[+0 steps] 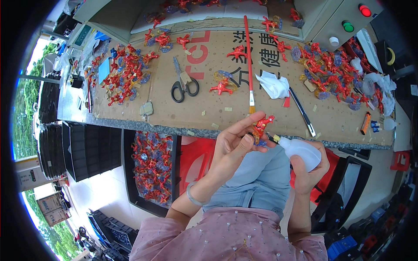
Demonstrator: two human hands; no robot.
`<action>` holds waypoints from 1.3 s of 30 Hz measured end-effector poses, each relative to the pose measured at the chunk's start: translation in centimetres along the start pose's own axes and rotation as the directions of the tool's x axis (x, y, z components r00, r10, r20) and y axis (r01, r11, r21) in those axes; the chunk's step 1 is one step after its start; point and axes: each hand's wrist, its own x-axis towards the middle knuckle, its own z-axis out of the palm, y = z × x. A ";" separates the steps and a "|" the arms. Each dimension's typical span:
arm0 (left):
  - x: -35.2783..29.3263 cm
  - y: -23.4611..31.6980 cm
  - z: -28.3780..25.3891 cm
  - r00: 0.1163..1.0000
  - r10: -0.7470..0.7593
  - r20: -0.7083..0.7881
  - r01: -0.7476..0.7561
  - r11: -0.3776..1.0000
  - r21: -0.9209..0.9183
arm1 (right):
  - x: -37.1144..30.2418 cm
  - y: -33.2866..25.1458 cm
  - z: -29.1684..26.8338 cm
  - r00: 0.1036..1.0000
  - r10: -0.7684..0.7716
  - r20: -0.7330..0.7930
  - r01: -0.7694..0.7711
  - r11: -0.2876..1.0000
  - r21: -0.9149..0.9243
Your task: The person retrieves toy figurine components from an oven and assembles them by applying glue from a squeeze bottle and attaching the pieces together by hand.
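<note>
Between the thumb and fingers of my left hand (233, 145) is a small red toy figure (262, 125) with a purple translucent base. My right hand (310, 172) grips a white squeeze bottle (301, 152), its narrow tip pointing at the figure's lower part. Whether the tip touches the figure I cannot tell. Both hands are just in front of the table edge, above my lap. A long red-handled paintbrush (250, 65) lies on the cardboard beyond my left hand, bristles toward me. Near it lies one red figure with a yellow and purple part (222, 85).
Piles of red figures lie at left (126, 74) and right (331, 74) on the cardboard-covered table (161, 104). Scissors (184, 82), crumpled white tissue (273, 85) and a black cutter knife (302, 111) lie between. A black crate (130, 174) of figures stands below left. A machine panel (344, 21) rises behind.
</note>
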 end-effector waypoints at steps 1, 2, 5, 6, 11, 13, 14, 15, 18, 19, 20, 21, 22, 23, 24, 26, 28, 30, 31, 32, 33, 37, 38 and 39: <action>0.0 0.0 0.0 1.000 -0.003 0.002 0.002 1.000 0.020 | 0.0 -0.1 0.1 1.000 -0.002 -0.003 0.002 1.000 0.001; 0.0 0.1 0.0 1.000 -0.003 0.001 0.003 1.000 0.019 | 0.0 -0.1 0.1 1.000 -0.004 -0.006 0.004 1.000 0.001; 0.0 0.3 0.2 1.000 -0.008 -0.012 0.009 0.999 0.053 | 0.1 -0.1 0.1 1.000 0.000 0.006 0.000 1.000 -0.015; 0.0 0.3 0.2 1.000 -0.003 -0.007 0.003 0.998 0.062 | 0.1 0.0 0.1 1.000 0.000 0.006 0.000 1.000 -0.015; 0.1 0.1 0.1 1.000 0.004 0.004 -0.005 0.997 0.075 | 0.2 -0.1 -0.1 0.999 0.041 0.006 -0.041 0.999 -0.009; 0.1 0.2 0.1 1.000 0.010 0.003 -0.010 0.996 0.091 | 0.3 -0.4 -0.1 0.999 0.033 0.007 -0.033 0.999 -0.025; 0.1 0.2 0.1 1.000 0.009 0.002 -0.010 0.996 0.092 | 0.3 -0.6 -0.1 1.000 0.025 0.010 -0.025 0.999 -0.042; 0.1 0.2 0.1 1.000 0.015 0.001 -0.015 0.993 0.119 | 0.4 -0.9 0.0 1.000 0.026 0.010 -0.025 0.999 -0.041; 0.2 0.2 0.2 1.000 0.030 0.006 -0.030 0.987 0.159 | 0.9 -1.9 0.1 0.998 -0.048 0.041 0.053 0.990 -0.130; 0.2 0.2 0.2 0.999 0.040 0.011 -0.041 0.984 0.171 | 1.1 -2.2 0.0 0.993 -0.098 0.070 0.110 0.974 -0.198; 0.2 0.1 0.3 0.999 0.039 0.012 -0.041 0.984 0.171 | 1.2 -2.4 -0.1 0.984 -0.144 0.101 0.167 0.950 -0.264; 0.2 0.1 0.3 0.999 0.032 0.011 -0.034 0.986 0.166 | 1.2 -2.7 -0.1 0.984 -0.145 0.100 0.167 0.950 -0.265; 0.2 0.2 0.4 1.000 0.026 0.010 -0.027 0.987 0.161 | 1.3 -2.9 0.0 0.989 -0.118 0.091 0.137 0.958 -0.253; 0.2 0.3 0.5 1.000 0.026 0.009 -0.027 0.986 0.162 | 1.3 -3.0 0.1 0.992 -0.090 0.083 0.108 0.965 -0.239; 0.2 0.4 0.5 1.000 0.016 0.009 -0.017 0.987 0.159 | 1.3 -3.1 0.1 0.992 -0.091 0.083 0.108 0.965 -0.238; 0.3 0.4 0.5 1.000 0.006 0.009 -0.007 0.988 0.154 | 1.3 -3.2 0.0 0.997 -0.021 0.071 0.036 0.974 -0.223; 0.3 0.3 0.4 1.000 -0.009 0.015 0.007 0.990 0.143 | 1.3 -3.1 0.1 0.998 -0.017 0.064 0.030 0.976 -0.214; 0.3 0.3 0.3 1.000 -0.018 0.014 0.016 0.990 0.138 | 1.3 -3.1 0.1 0.998 -0.011 0.061 0.023 0.979 -0.200; 0.2 0.3 0.3 1.000 -0.027 0.014 0.024 0.991 0.133 | 1.3 -3.0 0.1 0.998 -0.010 0.060 0.021 0.982 -0.190; 0.2 0.3 0.3 1.000 -0.027 0.016 0.025 0.991 0.133 | 1.3 -3.0 0.1 0.998 -0.010 0.058 0.020 0.983 -0.181; 0.2 0.2 0.2 0.999 -0.026 0.019 0.024 0.991 0.128 | 1.3 -3.0 0.0 0.998 -0.010 0.057 0.020 0.983 -0.181; 0.3 0.2 0.2 0.999 -0.034 0.018 0.032 0.992 0.124 | 1.5 -2.9 -0.1 0.998 -0.003 0.062 0.013 0.986 -0.165; 0.3 0.2 0.2 0.999 -0.034 0.018 0.032 0.992 0.125 | 1.5 -2.9 -0.1 0.998 -0.003 0.059 0.013 0.987 -0.159; 0.3 0.1 0.2 0.999 -0.034 0.019 0.031 0.992 0.122 | 1.5 -2.9 -0.1 0.998 -0.003 0.059 0.013 0.987 -0.159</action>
